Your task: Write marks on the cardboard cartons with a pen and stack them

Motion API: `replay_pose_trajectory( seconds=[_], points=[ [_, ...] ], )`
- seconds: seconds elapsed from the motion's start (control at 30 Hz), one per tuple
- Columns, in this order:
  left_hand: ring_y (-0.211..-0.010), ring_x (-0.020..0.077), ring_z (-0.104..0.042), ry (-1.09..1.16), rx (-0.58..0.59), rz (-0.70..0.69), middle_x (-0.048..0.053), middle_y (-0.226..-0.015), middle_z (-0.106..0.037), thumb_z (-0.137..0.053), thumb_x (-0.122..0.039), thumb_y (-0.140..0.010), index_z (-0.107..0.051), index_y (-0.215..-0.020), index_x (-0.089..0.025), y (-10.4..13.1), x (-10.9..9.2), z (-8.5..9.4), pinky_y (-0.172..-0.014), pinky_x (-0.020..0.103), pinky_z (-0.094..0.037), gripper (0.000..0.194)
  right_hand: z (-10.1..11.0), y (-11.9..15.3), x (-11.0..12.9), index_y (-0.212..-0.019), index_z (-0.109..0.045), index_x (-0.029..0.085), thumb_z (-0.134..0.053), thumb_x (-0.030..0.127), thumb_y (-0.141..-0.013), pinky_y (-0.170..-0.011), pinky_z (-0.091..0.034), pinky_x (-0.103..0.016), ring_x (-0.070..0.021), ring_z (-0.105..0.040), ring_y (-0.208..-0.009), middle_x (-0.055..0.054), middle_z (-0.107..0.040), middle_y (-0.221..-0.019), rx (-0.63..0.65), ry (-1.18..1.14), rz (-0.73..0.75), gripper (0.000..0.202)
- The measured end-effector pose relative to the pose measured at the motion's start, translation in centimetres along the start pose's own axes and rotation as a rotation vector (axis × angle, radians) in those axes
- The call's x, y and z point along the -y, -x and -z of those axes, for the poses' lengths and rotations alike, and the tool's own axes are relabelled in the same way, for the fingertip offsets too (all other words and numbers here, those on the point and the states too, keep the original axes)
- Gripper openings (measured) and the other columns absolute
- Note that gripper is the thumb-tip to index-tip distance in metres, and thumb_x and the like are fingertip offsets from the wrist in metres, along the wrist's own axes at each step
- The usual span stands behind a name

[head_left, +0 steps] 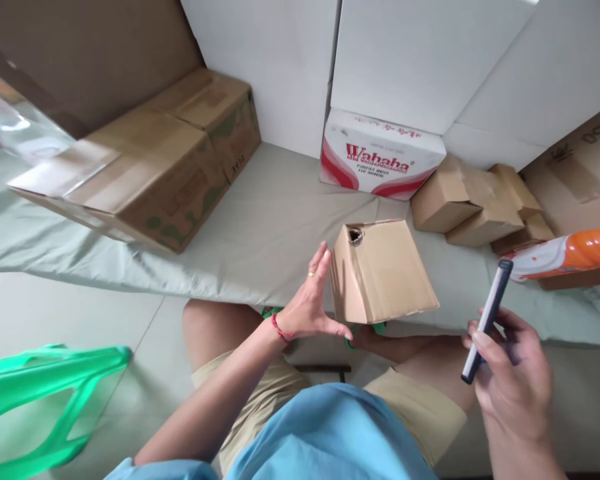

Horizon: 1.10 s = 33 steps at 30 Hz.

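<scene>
A small brown cardboard box (385,270) with a torn hole at its top corner stands tilted at the near edge of a low surface covered in a pale green cloth (260,233). My left hand (310,300), wearing a ring and a red wrist cord, presses flat against the box's left side with the thumb under its near edge. My right hand (510,370) is off to the right, apart from the box, and grips a slim dark pen-like tool (486,320) with a white edge, held upright.
A large brown carton (150,167) lies at the left. A white and red Wahaha carton (380,157) stands at the back against white boxes. Small brown boxes (475,200) sit at the right, beside an orange and white roll (565,253). A green plastic stool (40,393) stands at lower left.
</scene>
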<state>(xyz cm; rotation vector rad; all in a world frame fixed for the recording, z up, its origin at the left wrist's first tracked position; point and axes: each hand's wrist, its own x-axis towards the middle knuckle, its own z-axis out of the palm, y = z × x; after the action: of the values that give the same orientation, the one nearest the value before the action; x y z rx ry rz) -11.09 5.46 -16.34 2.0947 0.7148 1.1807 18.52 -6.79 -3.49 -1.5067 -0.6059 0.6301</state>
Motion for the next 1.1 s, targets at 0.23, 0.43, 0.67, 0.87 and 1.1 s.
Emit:
replay_pose_trajectory(
  seconds=[0.23, 0.43, 0.67, 0.87, 1.1],
  points=[
    [-0.169, 0.055, -0.014, -0.113, 0.021, -0.032, 0.03, -0.184, -0.002, -0.092, -0.086, -0.059, 0.019, -0.176, -0.029, -2.0, 0.7, -0.3, -0.133, 0.078, -0.023, 0.171, -0.1, 0.5, 0.5, -0.117, -0.072, 0.023, -0.101, 0.034, -0.064, -0.064, -0.053, -0.019, -0.0129, -0.063, -0.083, -0.001, -0.07, -0.098, 0.082, 0.004, 0.03, 0.061],
    [-0.15, 0.047, -0.055, -0.318, -0.121, 0.063, 0.03, -0.162, -0.05, -0.082, -0.063, -0.089, 0.014, -0.177, -0.023, -1.4, -0.1, -2.5, -0.126, 0.078, -0.034, 0.136, -1.0, 1.1, 1.8, -0.128, -0.069, 0.025, -0.099, 0.036, -0.067, -0.074, -0.058, -0.023, -0.0169, -0.069, -0.094, -0.004, -0.073, -0.11, 0.157, 0.126, 0.033, 0.069],
    [-0.151, 0.0465, -0.053, -0.282, -0.249, 0.184, 0.033, -0.165, -0.045, -0.077, -0.077, -0.088, 0.001, -0.178, -0.022, 1.7, -2.1, -4.6, -0.122, 0.068, -0.046, 0.132, -3.1, 1.7, 3.6, -0.125, -0.067, 0.025, -0.099, 0.035, -0.067, -0.058, -0.053, -0.025, -0.0173, -0.067, -0.078, -0.002, -0.072, -0.097, 0.254, 0.159, 0.201, 0.067],
    [-0.141, 0.038, -0.06, -0.339, -0.364, 0.196, 0.022, -0.147, -0.061, -0.076, -0.067, -0.095, -0.022, -0.177, -0.024, 5.3, -4.7, -5.6, -0.113, 0.058, -0.058, 0.107, -1.1, 0.4, 3.4, -0.126, -0.065, 0.024, -0.098, 0.037, -0.068, -0.054, -0.049, -0.024, -0.0172, -0.065, -0.076, -0.002, -0.07, -0.093, 0.241, 0.171, 0.184, 0.069],
    [-0.161, 0.046, -0.043, -0.408, -0.415, 0.052, 0.035, -0.168, -0.044, -0.073, -0.084, -0.085, -0.012, -0.178, -0.011, 3.1, -8.4, -9.4, -0.127, 0.068, -0.042, 0.133, -0.2, -2.8, 2.7, -0.115, -0.069, 0.024, -0.096, 0.04, -0.063, -0.065, -0.051, -0.027, -0.0168, -0.064, -0.087, -0.006, -0.072, -0.115, 0.229, 0.088, 0.126, 0.06]
  ],
)
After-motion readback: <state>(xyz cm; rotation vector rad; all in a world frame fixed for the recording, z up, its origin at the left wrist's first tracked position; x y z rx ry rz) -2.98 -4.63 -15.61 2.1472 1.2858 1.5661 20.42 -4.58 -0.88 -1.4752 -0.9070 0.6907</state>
